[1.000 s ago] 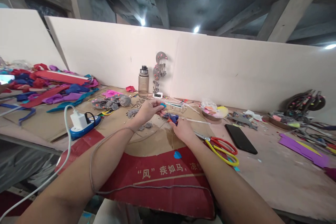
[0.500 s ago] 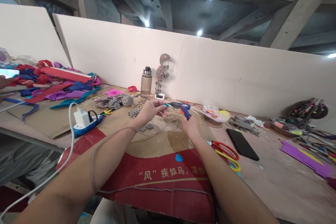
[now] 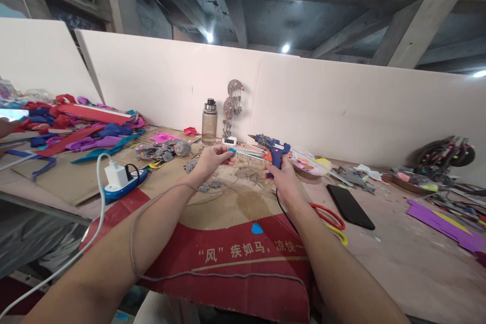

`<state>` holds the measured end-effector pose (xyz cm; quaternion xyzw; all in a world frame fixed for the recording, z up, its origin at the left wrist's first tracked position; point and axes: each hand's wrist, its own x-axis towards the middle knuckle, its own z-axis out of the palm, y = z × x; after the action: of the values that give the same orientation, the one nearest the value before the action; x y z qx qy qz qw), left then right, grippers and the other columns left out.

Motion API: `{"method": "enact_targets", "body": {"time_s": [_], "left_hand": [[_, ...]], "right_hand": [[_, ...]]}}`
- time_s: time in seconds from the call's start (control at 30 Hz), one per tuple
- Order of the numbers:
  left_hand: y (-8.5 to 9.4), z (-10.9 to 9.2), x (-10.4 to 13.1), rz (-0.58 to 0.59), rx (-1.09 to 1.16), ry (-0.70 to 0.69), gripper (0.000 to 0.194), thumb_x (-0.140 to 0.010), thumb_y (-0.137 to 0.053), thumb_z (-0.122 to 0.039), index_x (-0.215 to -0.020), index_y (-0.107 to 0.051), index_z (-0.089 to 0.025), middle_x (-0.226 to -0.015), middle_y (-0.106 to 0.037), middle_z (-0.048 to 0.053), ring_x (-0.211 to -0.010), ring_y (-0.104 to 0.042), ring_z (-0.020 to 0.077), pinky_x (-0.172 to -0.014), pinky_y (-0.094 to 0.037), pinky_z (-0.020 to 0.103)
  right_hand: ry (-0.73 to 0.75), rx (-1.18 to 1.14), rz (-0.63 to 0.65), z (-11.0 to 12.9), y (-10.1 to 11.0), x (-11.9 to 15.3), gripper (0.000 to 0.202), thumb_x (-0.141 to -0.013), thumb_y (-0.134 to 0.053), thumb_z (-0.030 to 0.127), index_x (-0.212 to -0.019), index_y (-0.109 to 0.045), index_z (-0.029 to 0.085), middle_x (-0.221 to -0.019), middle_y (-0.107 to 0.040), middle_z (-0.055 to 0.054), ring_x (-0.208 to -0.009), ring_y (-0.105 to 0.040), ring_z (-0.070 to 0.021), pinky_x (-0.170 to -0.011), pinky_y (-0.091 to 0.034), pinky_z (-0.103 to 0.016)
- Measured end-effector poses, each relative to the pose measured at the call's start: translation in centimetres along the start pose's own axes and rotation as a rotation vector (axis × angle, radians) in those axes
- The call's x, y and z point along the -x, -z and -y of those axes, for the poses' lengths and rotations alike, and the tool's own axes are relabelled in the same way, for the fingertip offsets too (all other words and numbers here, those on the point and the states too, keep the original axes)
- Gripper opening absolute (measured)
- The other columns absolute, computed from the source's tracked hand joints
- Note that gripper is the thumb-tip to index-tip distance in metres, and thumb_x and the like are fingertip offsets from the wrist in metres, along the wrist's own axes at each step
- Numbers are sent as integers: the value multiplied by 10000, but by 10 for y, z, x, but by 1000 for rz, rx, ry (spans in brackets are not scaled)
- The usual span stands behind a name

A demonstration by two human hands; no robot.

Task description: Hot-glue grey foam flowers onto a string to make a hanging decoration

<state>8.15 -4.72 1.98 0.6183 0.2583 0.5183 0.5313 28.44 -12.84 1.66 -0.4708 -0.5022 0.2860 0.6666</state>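
Observation:
Between thumb and fingers, my left hand (image 3: 215, 161) pinches a small blue piece (image 3: 232, 151). My right hand (image 3: 283, 177) is wrapped round the handle of a blue hot glue gun (image 3: 279, 153), its nozzle pointing left and slightly up, apart from the blue piece. A grey yarn strand loops over my left forearm and runs across the red and brown cardboard (image 3: 243, 298). A blue heart-shaped piece (image 3: 257, 228) lies on that cardboard. Small grey yarn bits (image 3: 212, 185) lie below my left hand.
Left are a power strip (image 3: 125, 187) with a white plug, a grey yarn ball (image 3: 183, 148) and coloured fabric scraps (image 3: 91, 131). A bottle (image 3: 209, 124) stands behind. Right are red-handled scissors (image 3: 328, 215), a phone (image 3: 350, 206) and a dish (image 3: 309, 169). Another person's hand (image 3: 7, 126) shows far left.
My right hand has drawn the glue gun right and up, away from the blue piece. My left hand has shifted slightly left, still pinching it.

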Motion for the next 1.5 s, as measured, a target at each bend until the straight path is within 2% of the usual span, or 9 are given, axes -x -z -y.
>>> {"method": "enact_targets", "body": {"time_s": [0.23,0.47,0.53,0.6,0.7,0.77,0.97,1.2,1.5], "left_hand": [[5,7,-4,-29,36,10,411,-620,-815,-400,-832,-601,-120,-673,-675,19,-606,-637,117,-666,-560,284],[4,7,-5,-54,40,23,419,-616,-824,-377,-837,-578,-119,-673,-682,25,-609,-656,129,-656,-569,292],[4,7,-5,-55,34,16,409,-615,-823,-375,-826,-581,-121,-665,-681,22,-607,-660,135,-640,-570,290],[5,7,-6,-58,35,9,403,-616,-821,-372,-829,-587,-123,-664,-681,20,-608,-663,138,-634,-571,288],[5,7,-6,-65,38,2,404,-618,-819,-372,-843,-591,-124,-665,-681,20,-607,-664,139,-637,-573,293],[5,7,-6,-70,32,4,410,-615,-821,-376,-843,-588,-126,-663,-679,18,-605,-664,141,-640,-576,301],[4,7,-6,-73,11,14,434,-609,-825,-396,-835,-563,-133,-665,-678,17,-617,-673,148,-657,-581,310],[2,5,-4,-63,9,5,424,-618,-822,-382,-847,-568,-131,-666,-683,23,-614,-676,151,-653,-583,306],[1,4,-3,-65,-15,12,398,-634,-810,-378,-840,-579,-128,-647,-681,22,-616,-677,156,-658,-585,320]], "right_hand": [[12,-15,164,15,-9,16,478,-676,-608,323,-1123,-469,224,-996,-659,-29,-727,-617,-144,-480,-428,-215],[47,184,188,12,-11,22,359,-790,-518,388,-1110,-478,231,-967,-670,-48,-658,-599,-158,-499,-439,-261],[80,273,180,11,-9,22,363,-818,-506,398,-1143,-482,239,-989,-674,-58,-710,-618,-180,-555,-472,-281],[137,362,165,9,-7,22,391,-835,-503,392,-1196,-480,242,-1043,-673,-69,-832,-636,-207,-688,-506,-316],[219,446,137,4,-6,21,436,-849,-509,374,-1257,-462,229,-1139,-655,-79,-1014,-613,-229,-882,-476,-362],[245,470,127,0,-6,20,465,-854,-513,363,-1292,-439,221,-1178,-643,-84,-1071,-594,-232,-931,-452,-372],[259,513,124,-8,-4,18,502,-859,-500,350,-1331,-408,206,-1234,-614,-108,-1114,-569,-240,-961,-429,-391],[257,588,142,5,-5,25,446,-860,-480,333,-1285,-459,198,-1208,-625,-120,-1040,-593,-252,-929,-437,-402],[267,662,136,11,-8,28,500,-875,-449,339,-1354,-420,199,-1256,-607,-125,-1132,-570,-282,-958,-428,-410]]}}
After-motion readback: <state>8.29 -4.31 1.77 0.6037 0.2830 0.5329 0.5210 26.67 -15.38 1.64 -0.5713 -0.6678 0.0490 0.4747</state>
